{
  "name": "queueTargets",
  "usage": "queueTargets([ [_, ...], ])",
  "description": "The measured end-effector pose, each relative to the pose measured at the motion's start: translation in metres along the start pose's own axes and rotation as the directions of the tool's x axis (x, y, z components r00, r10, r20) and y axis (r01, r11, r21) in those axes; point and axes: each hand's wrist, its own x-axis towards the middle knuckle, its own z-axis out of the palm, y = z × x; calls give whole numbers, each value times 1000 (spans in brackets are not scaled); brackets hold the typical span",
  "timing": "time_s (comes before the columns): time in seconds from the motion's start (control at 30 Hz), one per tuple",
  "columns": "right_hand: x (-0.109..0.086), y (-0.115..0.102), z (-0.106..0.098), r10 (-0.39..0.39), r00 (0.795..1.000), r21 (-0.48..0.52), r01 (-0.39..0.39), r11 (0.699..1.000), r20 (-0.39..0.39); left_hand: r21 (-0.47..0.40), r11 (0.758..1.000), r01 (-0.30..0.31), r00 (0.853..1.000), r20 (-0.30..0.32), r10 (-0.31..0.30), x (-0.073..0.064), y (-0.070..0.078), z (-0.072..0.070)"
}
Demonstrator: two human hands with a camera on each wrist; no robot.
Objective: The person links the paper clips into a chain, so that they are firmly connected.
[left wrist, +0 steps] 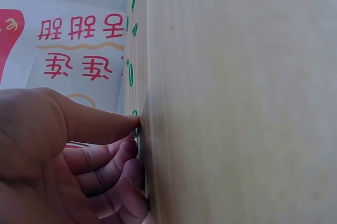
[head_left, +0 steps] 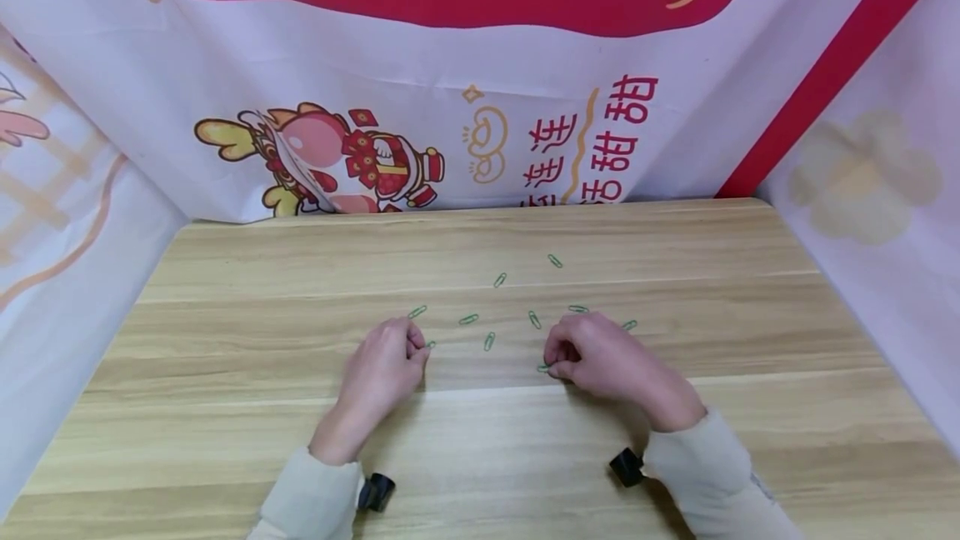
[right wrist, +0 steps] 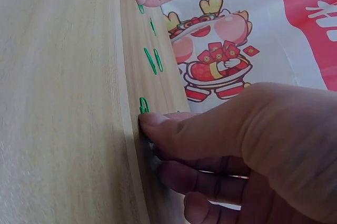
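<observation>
My left hand (head_left: 384, 362) pinches a green paper clip (head_left: 431, 345) between thumb and fingers at the tabletop; in the left wrist view the thumb covers much of that clip (left wrist: 135, 114). To the right, my right hand (head_left: 600, 355) pinches another green paper clip (head_left: 543, 368), whose looped end (right wrist: 143, 103) sticks out past the thumb in the right wrist view. Several more green clips lie scattered between and beyond the hands, among them one just past the left fingers (head_left: 417, 312), one near the middle (head_left: 490, 342) and one by the right knuckles (head_left: 578, 308).
The wooden table (head_left: 480, 457) spans the width before me. A white and red printed cloth (head_left: 480, 57) hangs behind its far edge, with more cloth at both sides. Each sleeve cuff carries a small black device (head_left: 377, 492). The farthest clip (head_left: 555, 261) lies towards the back.
</observation>
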Motion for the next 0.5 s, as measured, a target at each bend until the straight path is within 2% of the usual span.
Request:
queueTargets([
  [0.17,1,2,1,-3,1000,5,3,1000,6,-16,1000,2,1000,17,-2,1,0,0],
  [0.33,3,6,2,11,1000,32,-11,999,-6,-123,992,-33,999,-2,33,5,3,-4],
  [0.5,5,7,2,21,999,87,-18,996,-35,-239,968,-78,997,-15,77,12,10,-11],
])
